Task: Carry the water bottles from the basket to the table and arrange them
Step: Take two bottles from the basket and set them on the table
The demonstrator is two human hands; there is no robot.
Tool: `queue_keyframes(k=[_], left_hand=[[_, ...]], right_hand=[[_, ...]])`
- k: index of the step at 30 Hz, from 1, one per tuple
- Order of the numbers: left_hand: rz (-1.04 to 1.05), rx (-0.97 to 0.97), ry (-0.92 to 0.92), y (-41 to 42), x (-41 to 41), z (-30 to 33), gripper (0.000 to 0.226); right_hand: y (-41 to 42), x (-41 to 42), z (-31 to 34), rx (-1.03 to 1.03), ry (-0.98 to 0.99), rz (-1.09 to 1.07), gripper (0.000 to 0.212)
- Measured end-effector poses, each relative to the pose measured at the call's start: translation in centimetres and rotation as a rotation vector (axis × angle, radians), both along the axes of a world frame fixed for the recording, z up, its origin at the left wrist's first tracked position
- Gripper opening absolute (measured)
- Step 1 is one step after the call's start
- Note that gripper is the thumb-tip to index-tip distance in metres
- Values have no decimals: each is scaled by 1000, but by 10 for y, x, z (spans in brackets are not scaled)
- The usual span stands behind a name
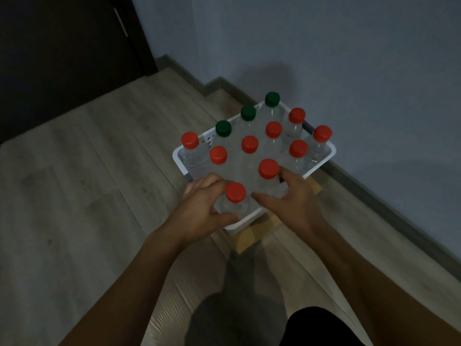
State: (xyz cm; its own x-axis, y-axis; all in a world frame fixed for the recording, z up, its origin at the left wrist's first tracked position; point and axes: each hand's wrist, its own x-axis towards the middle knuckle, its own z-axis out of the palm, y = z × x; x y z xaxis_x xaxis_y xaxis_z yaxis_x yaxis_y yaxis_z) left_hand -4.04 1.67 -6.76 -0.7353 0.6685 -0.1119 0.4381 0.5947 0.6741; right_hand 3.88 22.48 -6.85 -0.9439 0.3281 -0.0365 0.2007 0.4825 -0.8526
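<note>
Standing upright in a white basket (321, 161) are 12 clear water bottles (270, 146), 9 red-capped and 3 green-capped. The nearest red-capped bottle (235, 196) is gripped by the left hand (204, 206); the next bottle (268, 176) is enclosed by the right hand (291, 203). The basket is set on a wooden stand (252, 236) on the floor (87, 183), beside a wall (324, 58).

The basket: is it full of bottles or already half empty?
Full. The basket holds twelve upright capped bottles, nine red caps and three green, filling it edge to edge.

Both hands (207, 201) on basket (321, 162) bottles (235, 196)
</note>
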Motion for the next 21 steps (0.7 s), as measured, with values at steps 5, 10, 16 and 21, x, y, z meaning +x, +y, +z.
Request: queue_keyframes(k=[5, 10, 16, 21], left_hand=[[182, 404, -215, -5, 22, 18, 49], [335, 596, -368, 3, 38, 61, 49], [478, 667, -254, 11, 56, 169, 47], [484, 677, -205, 20, 67, 307, 41]], right_hand=[[-11, 6, 21, -212, 125, -151, 57], [-25, 19, 61, -324, 156, -273, 59], [-24, 34, 171, -363, 268, -391, 64], [-19, 55, 305, -390, 316, -437, 52]])
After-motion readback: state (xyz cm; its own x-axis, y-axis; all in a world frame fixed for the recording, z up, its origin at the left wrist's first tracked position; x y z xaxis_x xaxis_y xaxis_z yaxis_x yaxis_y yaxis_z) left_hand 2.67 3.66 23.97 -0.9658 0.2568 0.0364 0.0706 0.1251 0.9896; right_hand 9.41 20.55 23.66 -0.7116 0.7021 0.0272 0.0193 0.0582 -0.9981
